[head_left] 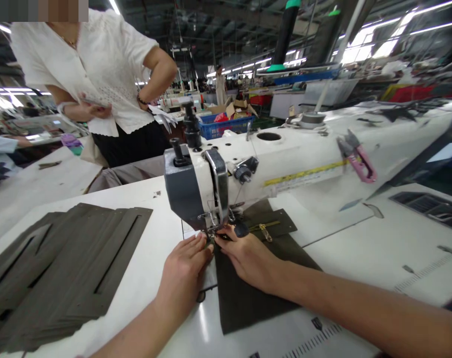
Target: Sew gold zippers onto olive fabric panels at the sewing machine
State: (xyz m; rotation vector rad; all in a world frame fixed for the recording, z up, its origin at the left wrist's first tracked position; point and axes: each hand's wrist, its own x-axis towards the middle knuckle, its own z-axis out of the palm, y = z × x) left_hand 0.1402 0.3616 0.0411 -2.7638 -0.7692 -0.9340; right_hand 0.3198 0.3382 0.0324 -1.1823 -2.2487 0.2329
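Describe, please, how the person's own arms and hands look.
The left hand and right hand are bare: no gloves, and no rings or watch show. The left forearm and right forearm are bare too, with no sleeve in view.

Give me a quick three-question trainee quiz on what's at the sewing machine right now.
1. True or false: the pink snips rest on the machine's arm.
2. Multiple choice: the right hand rests on
A) a blue crate
B) the dark fabric piece under the needle
C) a roll of tape
3. As the person sees it, on which side of the sewing machine head does the stack of slotted pieces lie, near the left hand?

Key: 1 true; 2 B; 3 on the left.
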